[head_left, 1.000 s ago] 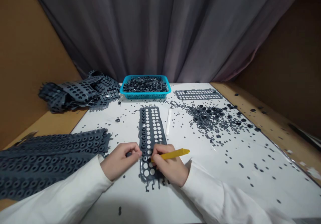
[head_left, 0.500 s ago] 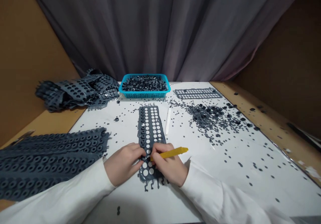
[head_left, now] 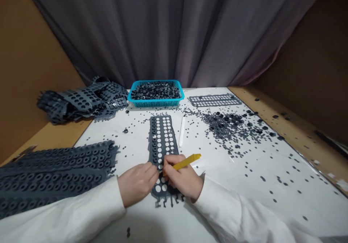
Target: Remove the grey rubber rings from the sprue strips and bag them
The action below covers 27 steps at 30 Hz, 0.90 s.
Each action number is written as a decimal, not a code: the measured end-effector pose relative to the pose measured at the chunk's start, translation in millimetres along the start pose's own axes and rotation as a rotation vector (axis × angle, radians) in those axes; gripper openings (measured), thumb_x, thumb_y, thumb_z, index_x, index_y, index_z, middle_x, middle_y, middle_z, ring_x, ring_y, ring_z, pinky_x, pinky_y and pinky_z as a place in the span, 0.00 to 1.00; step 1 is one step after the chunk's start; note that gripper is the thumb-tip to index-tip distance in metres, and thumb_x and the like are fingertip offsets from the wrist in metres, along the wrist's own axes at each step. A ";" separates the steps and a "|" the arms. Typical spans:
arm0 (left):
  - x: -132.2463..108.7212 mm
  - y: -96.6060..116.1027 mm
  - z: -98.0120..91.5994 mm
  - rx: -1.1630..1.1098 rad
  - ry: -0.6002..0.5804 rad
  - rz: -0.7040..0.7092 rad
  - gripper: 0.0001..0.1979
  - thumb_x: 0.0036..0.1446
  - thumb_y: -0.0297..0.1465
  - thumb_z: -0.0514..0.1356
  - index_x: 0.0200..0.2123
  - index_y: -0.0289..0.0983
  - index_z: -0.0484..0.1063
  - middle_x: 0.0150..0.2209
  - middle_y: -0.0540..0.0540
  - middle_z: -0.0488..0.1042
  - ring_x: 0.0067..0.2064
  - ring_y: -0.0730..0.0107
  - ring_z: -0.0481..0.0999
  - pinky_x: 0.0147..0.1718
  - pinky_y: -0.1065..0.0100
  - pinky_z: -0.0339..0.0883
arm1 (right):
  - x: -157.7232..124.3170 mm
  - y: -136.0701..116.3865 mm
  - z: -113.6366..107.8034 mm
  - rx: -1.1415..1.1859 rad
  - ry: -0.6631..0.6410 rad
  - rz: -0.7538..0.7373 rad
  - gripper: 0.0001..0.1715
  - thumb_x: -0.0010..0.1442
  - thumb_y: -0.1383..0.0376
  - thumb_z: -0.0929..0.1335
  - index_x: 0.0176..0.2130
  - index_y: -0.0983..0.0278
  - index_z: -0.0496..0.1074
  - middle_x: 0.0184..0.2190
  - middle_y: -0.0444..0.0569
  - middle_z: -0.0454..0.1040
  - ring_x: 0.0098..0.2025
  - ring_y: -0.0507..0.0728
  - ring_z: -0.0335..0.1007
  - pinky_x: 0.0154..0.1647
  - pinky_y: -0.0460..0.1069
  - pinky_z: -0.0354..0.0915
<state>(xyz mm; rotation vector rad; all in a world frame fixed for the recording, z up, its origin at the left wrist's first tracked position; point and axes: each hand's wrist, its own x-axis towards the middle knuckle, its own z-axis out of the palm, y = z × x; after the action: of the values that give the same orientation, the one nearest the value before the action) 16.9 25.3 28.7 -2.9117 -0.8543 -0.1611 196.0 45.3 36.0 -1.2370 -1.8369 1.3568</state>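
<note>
A dark grey rubber sheet (head_left: pixel 164 136) with rows of round holes lies lengthwise before me on the white table. Its left column still carries raised rings, while white shows through the other holes. My right hand (head_left: pixel 181 174) grips a slim yellow pen-shaped tool (head_left: pixel 187 161), whose lower tip is hidden by the fingers over the sheet's near part. At the sheet's left edge, close beside the right fingertips, my left hand (head_left: pixel 140 183) has its fingers pinched together. Whatever sits between those fingertips is hidden.
A blue basket (head_left: pixel 156 102) full of small black pieces stands at the back. Ringed rubber sheets (head_left: pixel 54 174) lie left, crumpled perforated sheets (head_left: pixel 81 99) behind them. Another perforated sheet (head_left: pixel 214 100), a white stick (head_left: pixel 182 131) and a heap of dark discs (head_left: pixel 228 125) lie right.
My left hand has moved slightly right, its thumb and fingers closing together at the sheet. The yellow tool is tilted a little more steeply in my right hand.
</note>
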 end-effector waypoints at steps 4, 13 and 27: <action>-2.2 -9.2 2.6 -0.181 0.088 -0.110 0.12 0.61 0.24 0.46 0.34 0.34 0.68 0.29 0.45 0.70 0.32 0.67 0.70 0.31 0.68 0.65 | -0.3 2.1 0.8 0.006 0.003 0.019 0.14 0.53 0.72 0.59 0.18 0.64 0.57 0.14 0.39 0.60 0.20 0.48 0.53 0.21 0.44 0.48; 0.7 -19.3 -11.8 -0.781 0.098 -0.594 0.08 0.60 0.29 0.51 0.32 0.37 0.69 0.30 0.50 0.71 0.32 0.73 0.70 0.33 0.73 0.62 | -0.7 3.3 0.4 -0.008 0.007 0.006 0.14 0.53 0.72 0.59 0.18 0.64 0.58 0.15 0.39 0.60 0.20 0.48 0.54 0.22 0.44 0.48; -7.2 -15.4 -14.4 -0.779 -0.023 -0.623 0.08 0.55 0.29 0.54 0.35 0.38 0.73 0.31 0.49 0.74 0.29 0.73 0.69 0.29 0.73 0.60 | -2.8 -0.6 -0.3 0.016 0.005 0.012 0.12 0.52 0.71 0.59 0.19 0.64 0.58 0.15 0.40 0.60 0.21 0.48 0.56 0.23 0.43 0.50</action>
<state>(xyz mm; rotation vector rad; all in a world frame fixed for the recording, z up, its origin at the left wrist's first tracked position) 1.4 32.5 43.1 -3.1401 -2.0751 -0.6315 197.2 42.9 36.9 -1.2437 -1.8143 1.3711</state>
